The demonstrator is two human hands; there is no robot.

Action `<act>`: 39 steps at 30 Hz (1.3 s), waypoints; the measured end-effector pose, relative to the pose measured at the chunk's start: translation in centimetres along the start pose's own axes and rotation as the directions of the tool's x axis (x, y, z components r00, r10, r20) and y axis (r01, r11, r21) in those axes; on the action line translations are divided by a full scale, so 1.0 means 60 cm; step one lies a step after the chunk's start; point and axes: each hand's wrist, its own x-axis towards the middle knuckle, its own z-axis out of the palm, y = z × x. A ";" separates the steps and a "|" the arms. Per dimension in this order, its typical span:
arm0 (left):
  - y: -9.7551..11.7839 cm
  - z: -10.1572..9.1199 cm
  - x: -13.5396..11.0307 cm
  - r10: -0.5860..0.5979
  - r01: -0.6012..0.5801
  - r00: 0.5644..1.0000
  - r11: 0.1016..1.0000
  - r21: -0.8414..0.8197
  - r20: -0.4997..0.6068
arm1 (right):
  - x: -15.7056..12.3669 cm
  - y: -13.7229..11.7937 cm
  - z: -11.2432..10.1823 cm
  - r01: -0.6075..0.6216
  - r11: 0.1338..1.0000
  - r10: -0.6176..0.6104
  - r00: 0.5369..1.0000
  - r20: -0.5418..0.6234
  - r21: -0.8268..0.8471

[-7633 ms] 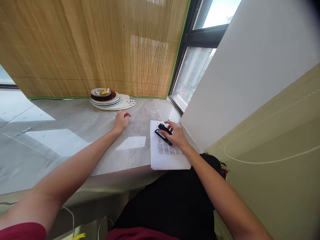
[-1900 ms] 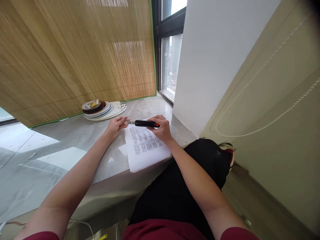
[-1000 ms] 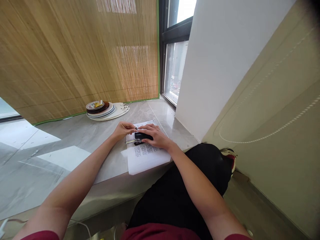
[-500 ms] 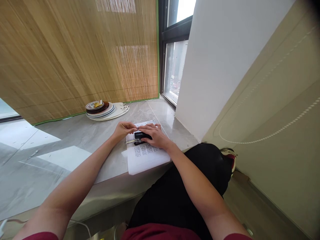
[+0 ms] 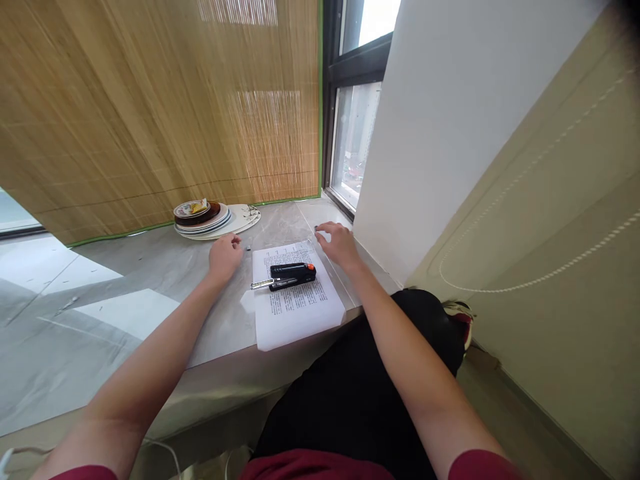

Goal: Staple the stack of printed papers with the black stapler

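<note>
A black stapler (image 5: 287, 275) with an orange end lies on a stack of printed paper (image 5: 295, 303) at the front of the grey stone sill (image 5: 150, 280); its metal tray sticks out to the left. My left hand (image 5: 225, 255) rests on the sill left of the paper, fingers loosely curled, holding nothing that I can see. A tiny dark bit (image 5: 248, 248) lies just beyond it. My right hand (image 5: 339, 243) lies flat and open at the paper's far right corner, off the stapler.
A stack of plates (image 5: 213, 217) stands at the back of the sill under a bamboo blind (image 5: 160, 107). A window (image 5: 353, 133) and a white wall (image 5: 450, 120) close the right side. The paper overhangs the sill's front edge slightly.
Both hands have let go of the stapler and drawn apart, the left to the left, the right to the far right. The stapler now lies alone on the paper.
</note>
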 end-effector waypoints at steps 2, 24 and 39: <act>-0.015 0.005 0.004 0.012 -0.016 0.999 0.996 0.089 0.040 | 0.029 0.027 -0.014 -0.089 0.980 0.107 0.990 0.095 -0.178; 0.043 0.016 -0.008 0.251 -0.208 0.959 0.939 -0.273 0.132 | -0.004 0.029 0.012 0.076 0.963 -0.094 0.994 0.058 0.257; 0.059 0.015 -0.019 0.318 -0.232 0.942 0.842 -0.487 0.102 | -0.054 -0.026 0.055 0.301 0.882 -0.368 0.920 0.132 0.363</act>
